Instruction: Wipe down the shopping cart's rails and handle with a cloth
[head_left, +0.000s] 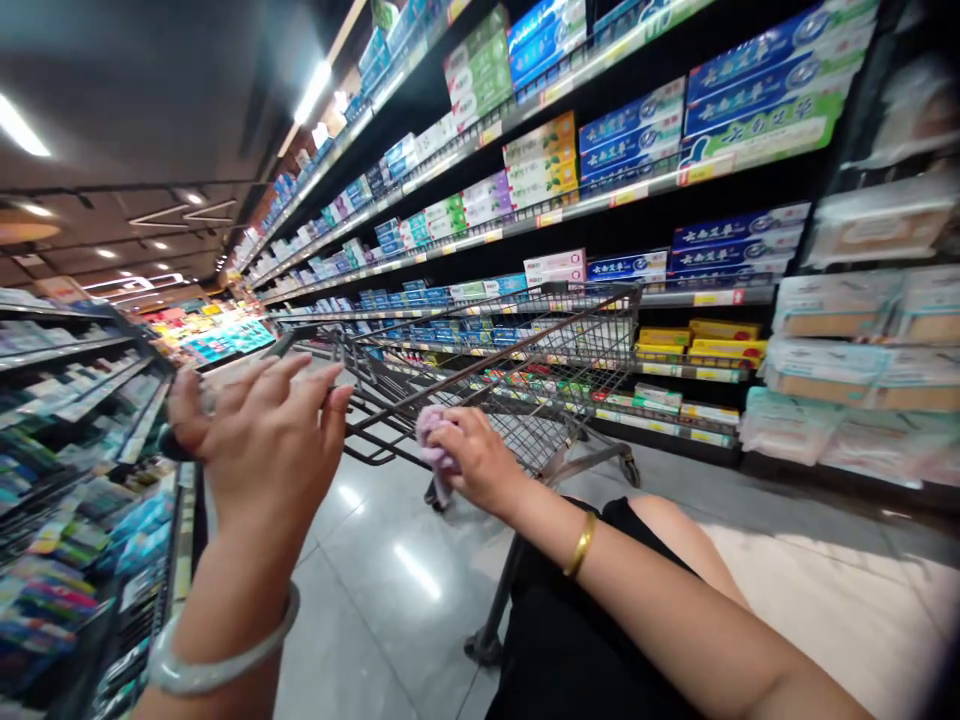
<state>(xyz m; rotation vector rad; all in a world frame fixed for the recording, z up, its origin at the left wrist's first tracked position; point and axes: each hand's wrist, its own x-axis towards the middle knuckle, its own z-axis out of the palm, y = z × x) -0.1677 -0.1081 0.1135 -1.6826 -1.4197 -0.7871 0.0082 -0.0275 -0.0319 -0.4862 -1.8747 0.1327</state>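
Observation:
My left hand [262,425] is raised at the left, palm down, its fingers apart and loosely bent. It is slightly blurred, and I make out nothing held in it. Part of a dark bar shows behind it; whether the hand touches it I cannot tell. A pale bangle [217,660] circles that wrist. My right hand [480,455] is closed around a bunched lilac cloth [433,435], in front of the wire side of a shopping cart [555,370]. A gold bracelet [581,543] is on the right wrist.
Long shelves [637,190] of boxed toothpaste run along the right side of the aisle. Hanging clear packages [840,370] fill the far right. Low shelves with small packs [67,570] line the left. Shiny grey tiles [360,600] lie below the cart.

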